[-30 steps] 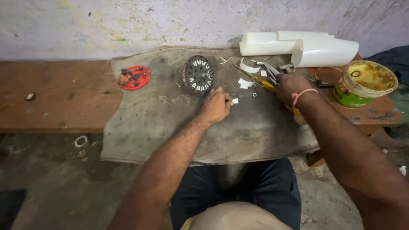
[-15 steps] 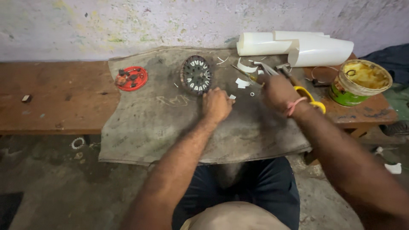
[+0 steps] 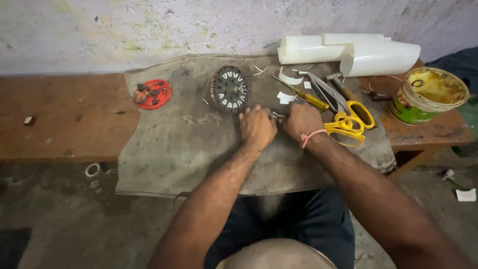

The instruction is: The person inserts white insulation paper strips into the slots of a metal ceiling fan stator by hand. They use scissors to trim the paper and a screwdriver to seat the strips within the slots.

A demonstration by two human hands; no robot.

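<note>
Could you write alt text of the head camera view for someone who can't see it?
A person's left hand and right hand meet over a small pale piece on a grey cloth, beside a round slotted metal core, yellow scissors and rolled white sheet.

A cloth (image 3: 169, 149) covers the middle of the surface (image 3: 64, 117). On it, a lid (image 3: 153, 93) lies near its left edge, a round stator (image 3: 229, 89) toward its back, scissors (image 3: 343, 112) at its right. Rolled sheets (image 3: 348, 50) lie along the back edge; a tin (image 3: 430, 94) stands at the surface's right end.
</note>
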